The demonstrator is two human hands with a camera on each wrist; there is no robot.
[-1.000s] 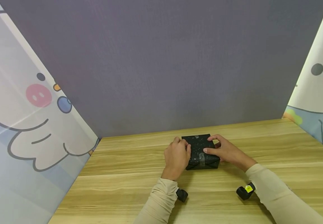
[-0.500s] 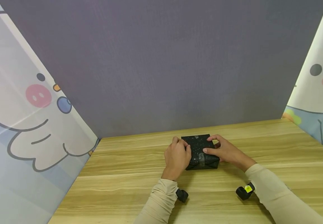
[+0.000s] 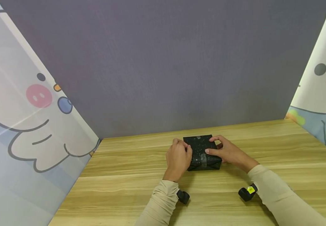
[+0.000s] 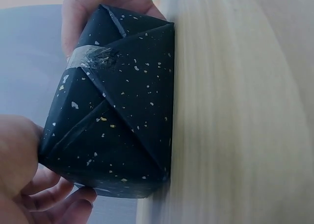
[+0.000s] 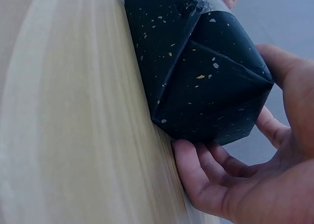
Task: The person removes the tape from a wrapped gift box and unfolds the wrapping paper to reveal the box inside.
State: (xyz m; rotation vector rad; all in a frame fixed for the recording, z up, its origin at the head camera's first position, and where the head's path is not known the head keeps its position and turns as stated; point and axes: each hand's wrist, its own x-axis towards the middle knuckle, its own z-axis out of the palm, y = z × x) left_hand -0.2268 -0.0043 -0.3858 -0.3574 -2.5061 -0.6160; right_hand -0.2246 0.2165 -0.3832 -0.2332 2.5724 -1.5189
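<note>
A box wrapped in black paper with white and gold flecks (image 3: 200, 147) sits on the wooden table. Clear tape (image 4: 93, 57) crosses the folded flaps on its near end. My left hand (image 3: 177, 158) holds the box's left side with curled fingers; in the left wrist view those fingers (image 4: 59, 199) lie against that side. From the right, my right hand (image 3: 229, 153) grips the box, its thumb and a finger on the top edge. The right wrist view shows its other fingers (image 5: 196, 180) low along the right side. The box's underside is hidden.
The wooden table (image 3: 117, 188) runs back to a grey panel (image 3: 165, 69). Cartoon-printed sheets (image 3: 16, 125) stand at the left and right sides. A black wrist camera (image 3: 183, 197) hangs beneath the left forearm, another wrist camera (image 3: 246, 194) beneath the right.
The left hand's fingers have shifted slightly leftward along the box's top edge. The box and the right hand stay in place.
</note>
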